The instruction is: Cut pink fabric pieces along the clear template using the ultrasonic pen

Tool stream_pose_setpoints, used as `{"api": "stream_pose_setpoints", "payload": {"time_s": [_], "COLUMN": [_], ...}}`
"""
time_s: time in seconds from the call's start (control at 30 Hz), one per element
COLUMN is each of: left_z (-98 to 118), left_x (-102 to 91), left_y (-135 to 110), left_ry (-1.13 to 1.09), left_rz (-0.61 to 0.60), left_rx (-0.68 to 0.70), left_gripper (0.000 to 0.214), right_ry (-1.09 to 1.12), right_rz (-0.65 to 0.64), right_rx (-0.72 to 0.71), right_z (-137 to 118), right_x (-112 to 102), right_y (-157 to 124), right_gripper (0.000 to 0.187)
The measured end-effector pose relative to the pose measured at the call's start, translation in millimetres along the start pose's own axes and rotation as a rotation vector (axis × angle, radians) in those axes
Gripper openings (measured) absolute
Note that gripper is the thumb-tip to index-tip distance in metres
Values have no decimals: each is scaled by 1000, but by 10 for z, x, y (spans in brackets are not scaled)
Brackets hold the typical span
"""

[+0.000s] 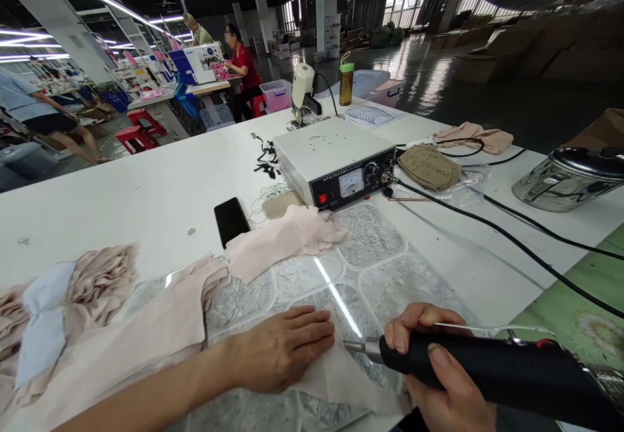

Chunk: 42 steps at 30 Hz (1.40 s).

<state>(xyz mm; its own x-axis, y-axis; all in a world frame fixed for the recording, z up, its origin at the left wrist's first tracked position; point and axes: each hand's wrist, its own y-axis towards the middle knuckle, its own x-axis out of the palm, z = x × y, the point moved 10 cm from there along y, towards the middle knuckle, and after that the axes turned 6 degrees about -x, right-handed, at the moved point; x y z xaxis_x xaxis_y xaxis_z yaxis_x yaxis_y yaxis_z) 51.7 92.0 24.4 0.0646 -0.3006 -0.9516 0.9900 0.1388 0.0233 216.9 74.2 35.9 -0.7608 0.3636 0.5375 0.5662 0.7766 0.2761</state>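
My left hand (287, 347) lies flat, palm down, with its fingers stretched over a pale pink fabric piece (336, 373) on a grey marble-patterned mat (400, 289). My right hand (439, 360) is wrapped round the black handle of a handheld ultrasonic welder (492, 370). Its metal tip points left and meets the fabric close to my left fingertips; whether it presses down I cannot tell. A layered stack of pink fabric pieces (146, 347) lies left of my left forearm. Another pile of pink pieces (287, 237) rests at the mat's far edge.
A white control box (336, 152) with a dial stands behind the mat. Its black cable (511, 230) runs along the right side. Nearby are a phone (231, 221), brown templates (429, 167), a metal pot (568, 178), a bottle (346, 84) and bundled fabric (100, 282). Co-workers sit farther back.
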Motion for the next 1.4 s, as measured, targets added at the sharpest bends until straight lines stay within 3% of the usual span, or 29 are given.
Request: {"api": "stream_pose_setpoints", "payload": {"time_s": [0.23,0.4,0.73,1.17,1.4], "left_z": [-20,-21,-8,-1,13], "left_x": [71,90,49,63,42], "left_y": [-38,-45,-45,-32,-24], "left_ry": [8,12,14,46,44], "left_rz": [44,51,102,90,101], "left_rx": [15,18,37,43,45], "left_gripper": [39,38,37,35,35], "right_ry": [-59,-35,-48,-21,-18], "right_rz": [26,67,-18,7,-44], "right_rx": [21,-48,-145,-141,-134], "right_z": [-28,-54,98,73,3], "right_x": [-65,-74,109,69,68], "right_y": [-18,78,164,174,147], "right_gripper": [13,9,9,11,7]}}
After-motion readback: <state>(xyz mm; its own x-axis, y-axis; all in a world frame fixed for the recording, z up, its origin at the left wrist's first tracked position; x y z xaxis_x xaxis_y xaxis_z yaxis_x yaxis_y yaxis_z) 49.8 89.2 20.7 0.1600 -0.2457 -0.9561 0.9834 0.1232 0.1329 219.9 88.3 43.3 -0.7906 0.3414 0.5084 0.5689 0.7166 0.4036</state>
